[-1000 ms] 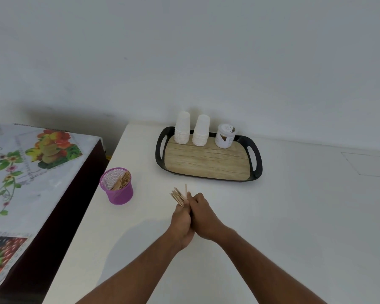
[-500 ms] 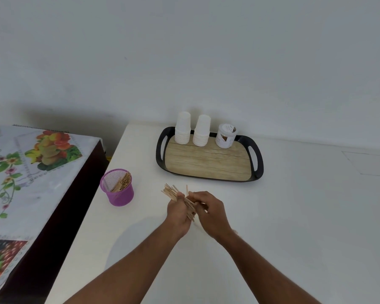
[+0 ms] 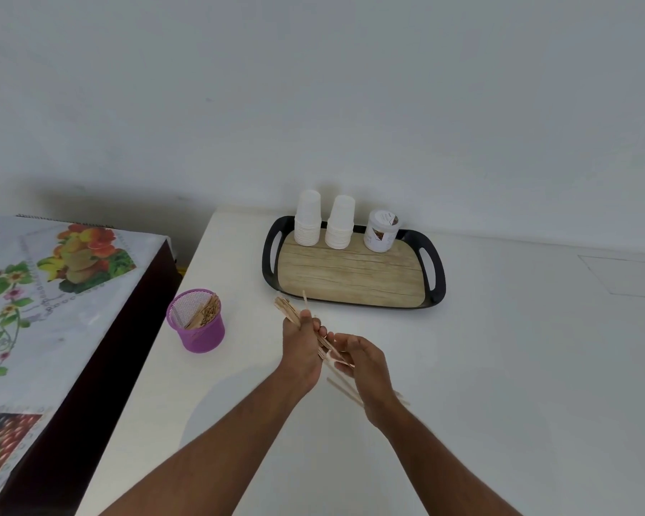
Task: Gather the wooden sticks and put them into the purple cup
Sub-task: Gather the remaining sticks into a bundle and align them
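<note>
Since the earlier head-view frames, the two hands have been drawn apart: the bundle of wooden sticks (image 3: 289, 310) is now clenched in the left hand (image 3: 301, 348) alone, fanned toward the far left, while the right hand (image 3: 365, 366) is curled loosely around a few sticks at the bundle's near end, with more lying on the white table (image 3: 518, 366) beneath it. Light, stiff and smooth, such sticks are judged prone to sliding out singly, so the bundle is best gripped mid-length. Near left stands the purple cup (image 3: 198, 329), some sticks already inside.
</note>
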`<control>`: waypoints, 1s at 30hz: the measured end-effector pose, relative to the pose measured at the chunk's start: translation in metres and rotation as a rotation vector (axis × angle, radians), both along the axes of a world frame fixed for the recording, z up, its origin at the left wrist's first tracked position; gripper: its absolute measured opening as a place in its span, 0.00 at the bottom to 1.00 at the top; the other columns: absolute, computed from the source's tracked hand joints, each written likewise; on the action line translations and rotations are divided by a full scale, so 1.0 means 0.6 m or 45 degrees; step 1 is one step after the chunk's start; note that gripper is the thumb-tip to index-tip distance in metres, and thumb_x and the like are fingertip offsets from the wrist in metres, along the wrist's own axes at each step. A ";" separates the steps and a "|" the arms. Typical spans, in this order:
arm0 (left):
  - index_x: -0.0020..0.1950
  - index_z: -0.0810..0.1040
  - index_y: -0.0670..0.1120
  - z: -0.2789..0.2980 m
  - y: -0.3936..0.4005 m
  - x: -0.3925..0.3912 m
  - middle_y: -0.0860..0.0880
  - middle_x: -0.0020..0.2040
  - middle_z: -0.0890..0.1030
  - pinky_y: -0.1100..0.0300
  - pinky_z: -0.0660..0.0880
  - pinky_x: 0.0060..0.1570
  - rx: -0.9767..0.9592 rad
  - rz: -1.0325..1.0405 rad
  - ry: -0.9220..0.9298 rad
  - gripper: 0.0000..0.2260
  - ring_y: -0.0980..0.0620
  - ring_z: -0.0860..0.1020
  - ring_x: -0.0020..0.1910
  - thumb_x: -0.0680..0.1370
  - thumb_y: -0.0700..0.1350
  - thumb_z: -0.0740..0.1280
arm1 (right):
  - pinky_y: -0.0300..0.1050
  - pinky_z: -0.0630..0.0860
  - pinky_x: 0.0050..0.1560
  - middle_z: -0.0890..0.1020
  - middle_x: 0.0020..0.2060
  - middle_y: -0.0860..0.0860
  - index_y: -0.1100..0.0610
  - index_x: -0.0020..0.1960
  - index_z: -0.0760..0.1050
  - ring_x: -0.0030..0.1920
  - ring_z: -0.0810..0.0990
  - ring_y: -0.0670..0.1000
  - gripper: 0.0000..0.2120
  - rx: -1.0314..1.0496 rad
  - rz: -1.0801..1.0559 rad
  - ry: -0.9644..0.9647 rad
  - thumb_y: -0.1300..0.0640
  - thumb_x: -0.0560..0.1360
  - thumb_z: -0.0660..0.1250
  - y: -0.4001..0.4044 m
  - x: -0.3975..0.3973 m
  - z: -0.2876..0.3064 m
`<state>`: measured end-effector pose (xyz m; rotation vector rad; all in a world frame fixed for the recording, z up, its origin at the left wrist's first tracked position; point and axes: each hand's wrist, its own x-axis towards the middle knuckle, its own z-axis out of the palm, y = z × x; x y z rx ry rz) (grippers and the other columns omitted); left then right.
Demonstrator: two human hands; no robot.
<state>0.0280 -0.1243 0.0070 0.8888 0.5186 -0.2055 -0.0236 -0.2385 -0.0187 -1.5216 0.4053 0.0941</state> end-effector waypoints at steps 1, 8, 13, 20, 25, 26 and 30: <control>0.57 0.69 0.45 0.004 -0.003 -0.004 0.49 0.34 0.71 0.54 0.75 0.41 0.041 -0.037 -0.055 0.05 0.53 0.72 0.33 0.86 0.45 0.57 | 0.50 0.81 0.60 0.88 0.53 0.52 0.57 0.58 0.83 0.57 0.86 0.53 0.20 0.178 -0.030 0.037 0.50 0.87 0.55 0.004 0.002 0.003; 0.68 0.76 0.55 0.033 -0.054 -0.048 0.57 0.56 0.83 0.55 0.76 0.62 0.319 -0.231 -0.375 0.13 0.57 0.80 0.55 0.84 0.49 0.63 | 0.56 0.67 0.76 0.82 0.63 0.62 0.64 0.67 0.79 0.68 0.79 0.60 0.28 1.487 -0.245 0.186 0.45 0.86 0.50 0.024 0.023 0.037; 0.57 0.80 0.47 0.048 -0.064 -0.046 0.49 0.49 0.86 0.53 0.80 0.59 0.492 -0.138 -0.480 0.12 0.54 0.85 0.51 0.76 0.48 0.75 | 0.54 0.60 0.80 0.80 0.64 0.59 0.63 0.67 0.79 0.74 0.73 0.58 0.22 1.539 -0.167 0.123 0.50 0.85 0.57 0.021 0.035 0.064; 0.53 0.81 0.40 0.045 -0.091 -0.084 0.45 0.45 0.84 0.60 0.83 0.42 -0.005 0.343 -0.491 0.22 0.51 0.85 0.45 0.63 0.40 0.84 | 0.44 0.71 0.71 0.80 0.52 0.54 0.59 0.63 0.75 0.58 0.80 0.53 0.17 1.592 -0.190 0.050 0.54 0.76 0.68 0.039 0.028 0.082; 0.50 0.82 0.46 0.073 -0.052 -0.050 0.43 0.38 0.83 0.53 0.83 0.46 0.426 -0.074 -0.642 0.10 0.46 0.84 0.38 0.73 0.48 0.78 | 0.51 0.83 0.54 0.86 0.45 0.58 0.65 0.51 0.82 0.52 0.87 0.56 0.11 1.853 -0.035 0.030 0.59 0.82 0.64 0.039 0.015 0.094; 0.52 0.83 0.47 0.079 -0.051 -0.052 0.42 0.40 0.84 0.50 0.83 0.49 0.365 -0.073 -0.656 0.11 0.44 0.85 0.41 0.73 0.48 0.78 | 0.51 0.83 0.55 0.87 0.47 0.58 0.66 0.53 0.82 0.53 0.87 0.56 0.13 1.873 -0.063 0.051 0.59 0.83 0.62 0.038 0.016 0.094; 0.50 0.84 0.44 0.086 -0.061 -0.063 0.41 0.43 0.86 0.42 0.81 0.54 0.394 -0.072 -0.627 0.04 0.41 0.85 0.47 0.75 0.42 0.74 | 0.49 0.68 0.76 0.85 0.56 0.58 0.66 0.64 0.79 0.65 0.81 0.56 0.16 1.801 -0.142 0.078 0.59 0.81 0.62 0.039 0.014 0.097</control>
